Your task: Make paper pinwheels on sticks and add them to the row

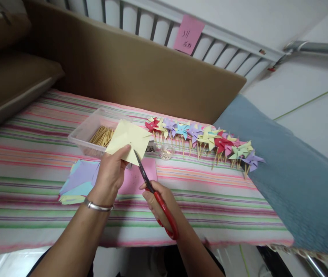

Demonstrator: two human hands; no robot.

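Observation:
My left hand [112,168] pinches a square of pale yellow paper [129,138] near its lower left edge, thumb on top. Red-handled scissors [164,209] are in my right hand [162,200], their dark blades pointing up and left. The blade tips meet the paper's lower edge; whether they are cutting there I cannot tell. A slit shows at the paper's right side. Beneath the paper lies a pink sheet [145,177]. A stack of coloured paper pieces [80,179] sits left of my left wrist.
A clear plastic box [80,144] holds many thin wooden sticks [102,135]. Beside it stand a small container of dark bits [151,148] and a clear round dish [166,152]. Finished paper pinwheels [207,138] line the back right. A brown board [141,73] rises behind the striped cloth [210,204].

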